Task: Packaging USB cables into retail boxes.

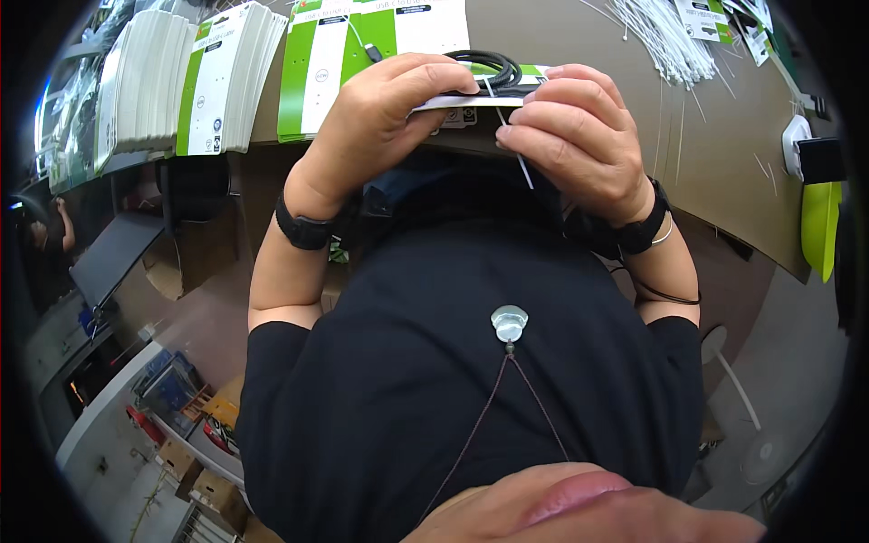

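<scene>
Above the near edge of the table, my left hand (385,113) is closed on one end of a white and green cardboard packaging card (480,102), seen nearly edge-on. A black coiled cable (493,65) lies against the card's far face. A white cable tie (522,167) crosses the cable and card, its tail hanging down on my side. My right hand (579,136) is closed at the card's right end, fingertips at the tie. Whether the tie is looped fully round the cable is hidden.
Stacks of printed cards (217,81) stand at the far left. Flat green and white cards (312,72) lie beyond my left hand, with a black cable plug (372,52) on them. Loose white cable ties (665,41) are heaped at the far right. A yellow-green object (819,231) is at the right edge.
</scene>
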`<move>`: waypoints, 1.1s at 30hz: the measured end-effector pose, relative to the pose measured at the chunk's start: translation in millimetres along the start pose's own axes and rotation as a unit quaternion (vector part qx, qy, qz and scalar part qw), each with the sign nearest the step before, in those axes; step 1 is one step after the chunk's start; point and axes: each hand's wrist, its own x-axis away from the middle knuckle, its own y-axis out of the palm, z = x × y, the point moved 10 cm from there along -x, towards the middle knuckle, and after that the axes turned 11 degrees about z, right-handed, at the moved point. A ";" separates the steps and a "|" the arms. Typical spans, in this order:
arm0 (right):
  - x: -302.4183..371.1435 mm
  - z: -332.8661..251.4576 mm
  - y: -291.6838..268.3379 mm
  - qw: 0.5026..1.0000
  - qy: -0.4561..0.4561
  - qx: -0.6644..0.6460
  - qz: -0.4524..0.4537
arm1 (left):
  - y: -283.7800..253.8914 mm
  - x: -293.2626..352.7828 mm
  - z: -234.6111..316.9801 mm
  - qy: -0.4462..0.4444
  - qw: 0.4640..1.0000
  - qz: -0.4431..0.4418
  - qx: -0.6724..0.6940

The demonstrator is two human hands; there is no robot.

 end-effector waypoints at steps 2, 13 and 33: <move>-1.2 3.5 -4.4 1.000 0.000 -0.006 0.002 | 0.5 -2.7 1.4 0.009 1.000 0.004 -0.010; -27.3 5.4 -16.1 0.996 0.071 0.055 -0.002 | -15.8 -83.6 -19.5 -0.116 0.983 -0.030 0.137; 92.4 108.3 37.5 0.681 0.626 -0.375 0.062 | 63.1 -32.4 -45.3 -0.172 0.966 -0.172 -0.088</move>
